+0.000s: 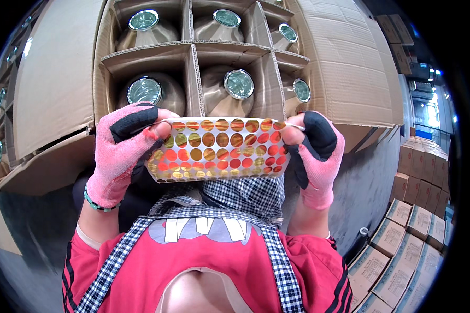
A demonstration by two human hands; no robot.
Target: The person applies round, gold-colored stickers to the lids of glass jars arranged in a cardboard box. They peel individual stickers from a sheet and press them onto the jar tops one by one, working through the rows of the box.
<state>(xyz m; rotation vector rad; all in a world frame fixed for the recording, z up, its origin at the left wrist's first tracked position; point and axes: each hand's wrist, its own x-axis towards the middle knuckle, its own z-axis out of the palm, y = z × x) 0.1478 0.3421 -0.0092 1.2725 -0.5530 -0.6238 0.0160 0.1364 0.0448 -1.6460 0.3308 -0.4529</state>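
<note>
A sheet of round shiny stickers (pixel 222 154), gold, orange and red in rows, is stretched between my two hands. My left hand (pixel 125 148), in a pink glove with dark patches and bare fingertips, pinches its upper left corner. At the upper right corner, my right hand (pixel 316 151) in a matching glove grips the edge between thumb and fingers. Just beyond the sheet stands an open cardboard box (pixel 102 68) split by cardboard dividers (pixel 196 78). Clear glass bottles with wide round mouths (pixel 238 83) stand upright in its compartments, the nearest ones partly hidden by the sheet.
The box's flaps (pixel 350 57) spread out to the right and left. Another divided box of glass (pixel 2 120) stands at the far left. Printed cartons (pixel 391 261) are stacked at the lower right, with more brown cartons (pixel 423 172) behind. Grey floor (pixel 344 182) shows between.
</note>
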